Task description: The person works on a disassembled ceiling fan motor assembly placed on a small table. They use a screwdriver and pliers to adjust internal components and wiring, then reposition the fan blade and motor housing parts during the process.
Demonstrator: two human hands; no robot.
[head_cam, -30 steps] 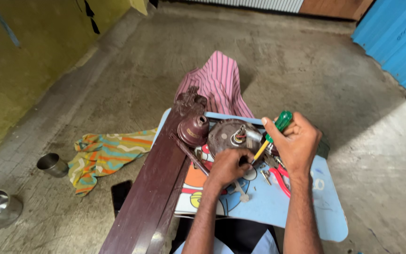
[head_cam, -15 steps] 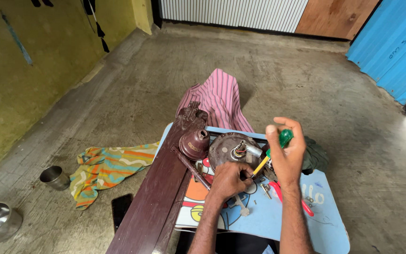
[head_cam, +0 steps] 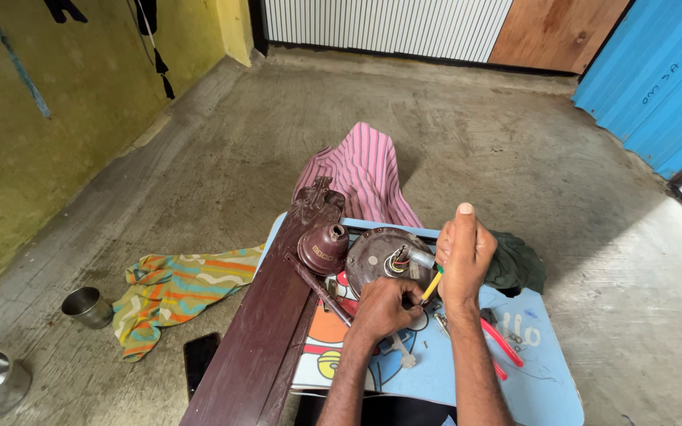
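Between both hands, the fan motor (head_cam: 388, 259) lies, touching the left hand (head_cam: 384, 308).

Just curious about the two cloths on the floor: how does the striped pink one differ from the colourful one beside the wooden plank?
The pink striped cloth is bunched up in a mound behind the blue board; the multicoloured cloth lies flatter, left of the wooden plank. The first has narrow, even stripes, the second wavy orange, green and blue patches. Both lie crumpled on the concrete floor.

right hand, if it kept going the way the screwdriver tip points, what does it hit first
Most likely the round brown motor housing, by its wires: the right hand aims the yellow-shafted screwdriver down-left, beside the left hand. Depth is unclear.
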